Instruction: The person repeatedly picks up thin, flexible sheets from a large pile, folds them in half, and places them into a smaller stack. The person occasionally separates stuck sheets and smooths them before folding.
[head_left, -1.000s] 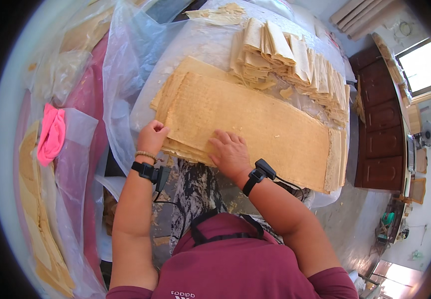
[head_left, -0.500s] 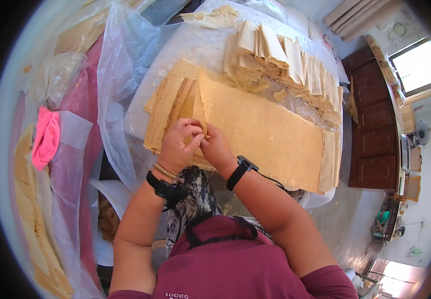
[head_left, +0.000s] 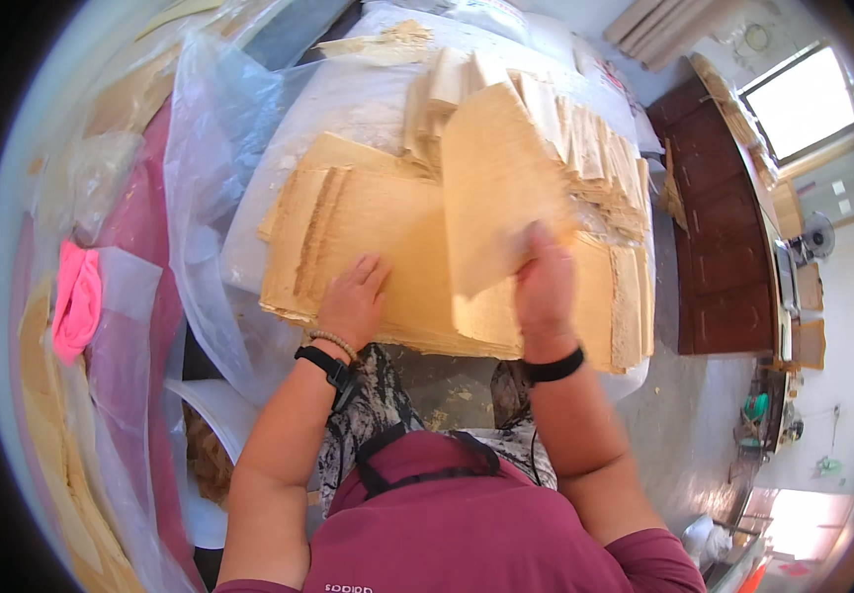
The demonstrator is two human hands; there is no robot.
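A stack of thin, yellowish-tan sheets point(head_left: 402, 232) lies before me, with rough, layered edges at its left end. They look like dried bean-curd skin, though I cannot be sure. My left hand point(head_left: 353, 298) rests on the near left part of the stack, fingers stretched out on the top surface. Toward the right, my right hand point(head_left: 548, 287) pinches the lower right side of a lifted sheet point(head_left: 496, 163), which stands folded up off the stack. Motion smears the fingertips and the sheet's lower edge.
Behind the stack, folded tan bundles point(head_left: 585, 133) stand in a row on a plastic-covered surface point(head_left: 294, 119). Clear plastic sheeting point(head_left: 214, 168) hangs to the left, beside a pink cloth point(head_left: 77, 301). A dark wooden cabinet point(head_left: 728, 237) stands at the right.
My hands, together at the stack's left part before, are now apart. The right has moved right, carrying the sheet's edge up and over; the left has flattened onto the stack.
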